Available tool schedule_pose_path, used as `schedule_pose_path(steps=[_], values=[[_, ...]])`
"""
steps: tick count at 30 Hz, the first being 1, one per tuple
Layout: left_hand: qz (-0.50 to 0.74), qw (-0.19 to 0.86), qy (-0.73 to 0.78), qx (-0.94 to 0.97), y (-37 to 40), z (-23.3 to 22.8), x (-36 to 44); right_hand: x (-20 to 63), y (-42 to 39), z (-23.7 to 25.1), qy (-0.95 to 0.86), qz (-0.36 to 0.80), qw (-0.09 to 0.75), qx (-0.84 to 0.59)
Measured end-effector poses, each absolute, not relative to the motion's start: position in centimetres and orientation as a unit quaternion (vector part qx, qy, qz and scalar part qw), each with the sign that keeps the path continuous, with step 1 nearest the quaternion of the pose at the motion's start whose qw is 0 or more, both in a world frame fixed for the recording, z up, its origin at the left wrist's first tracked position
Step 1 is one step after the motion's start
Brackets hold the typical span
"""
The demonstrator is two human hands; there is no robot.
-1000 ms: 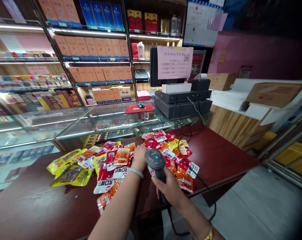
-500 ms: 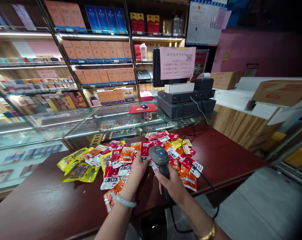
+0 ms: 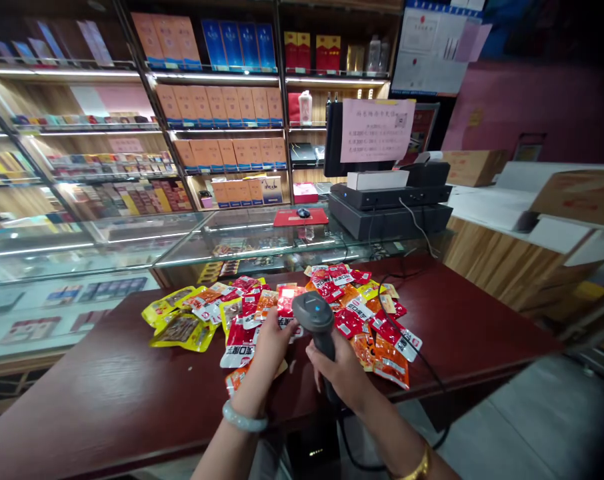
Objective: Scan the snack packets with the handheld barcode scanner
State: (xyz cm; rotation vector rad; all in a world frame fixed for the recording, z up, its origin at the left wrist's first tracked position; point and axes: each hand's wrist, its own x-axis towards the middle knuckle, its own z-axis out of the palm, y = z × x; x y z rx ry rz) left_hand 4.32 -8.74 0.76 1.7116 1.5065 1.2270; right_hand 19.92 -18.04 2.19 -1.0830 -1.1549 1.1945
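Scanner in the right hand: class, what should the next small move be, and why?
Probably steady the red packet with the left hand while aiming the scanner at it. The right hand grips the scanner, bright light falls on the packet, and the left fingers are beside it. Whether it has registered isn't visible.

Packets (image 3: 241, 333) lie on the table (image 3: 462, 320) before the display counter (image 3: 232, 237).

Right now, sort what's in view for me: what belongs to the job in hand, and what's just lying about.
In the job:
- black scanner, in the right hand
- red packet, in the left hand
- other packets, spread on the table

Just about:
- mouse on its red mat
- shelved orange boxes
- cardboard boxes
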Motion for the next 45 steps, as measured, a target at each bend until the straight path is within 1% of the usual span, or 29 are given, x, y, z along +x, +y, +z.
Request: schedule_pose_path(steps=[3, 8, 18, 25, 30, 32, 34, 37, 39, 40, 42, 45], values=[[0.428, 0.244, 0.608, 0.622, -8.7, 1.7, 2.5, 19.9, -18.3, 2.7, -0.501, 0.504, 0.538, -0.453], [0.391, 0.209, 0.674, 0.591, -8.7, 2.4, 0.3, 19.5, -18.3, 3.5, -0.510, 0.548, 0.509, -0.424], [0.473, 0.241, 0.602, 0.596, -9.1, 0.6, 1.3, 18.7, -17.6, 5.0, -0.486, 0.618, 0.506, -0.356], [0.488, 0.259, 0.572, 0.607, -9.0, 0.5, 1.6, 18.4, -17.5, 4.9, -0.476, 0.622, 0.516, -0.347], [0.473, 0.246, 0.597, 0.600, -8.9, 0.1, 1.2, 18.6, -17.7, 4.7, -0.476, 0.615, 0.515, -0.360], [0.465, 0.231, 0.623, 0.586, -8.5, 0.3, 0.4, 18.8, -17.8, 4.8, -0.480, 0.609, 0.513, -0.368], [0.451, 0.195, 0.666, 0.561, -7.9, 1.0, -0.6, 19.0, -17.7, 4.8, -0.481, 0.607, 0.508, -0.377], [0.414, 0.078, 0.734, 0.532, -7.0, 2.8, -1.3, 19.5, -17.6, 4.5, -0.480, 0.605, 0.501, -0.391], [0.399, 0.000, 0.744, 0.536, -6.3, 4.0, -0.5, 19.9, -17.5, 4.2, -0.477, 0.602, 0.501, -0.399], [0.397, -0.023, 0.731, 0.555, -5.8, 4.5, 0.4, 20.2, -17.4, 4.0, -0.474, 0.598, 0.505, -0.403], [0.389, -0.024, 0.681, 0.620, -4.3, 5.1, 2.8, 20.8, -17.4, 3.7, -0.469, 0.590, 0.514, -0.409], [0.346, 0.045, 0.617, 0.705, -1.0, 5.0, 7.5, 22.2, -17.7, 3.5, -0.459, 0.578, 0.530, -0.418]])
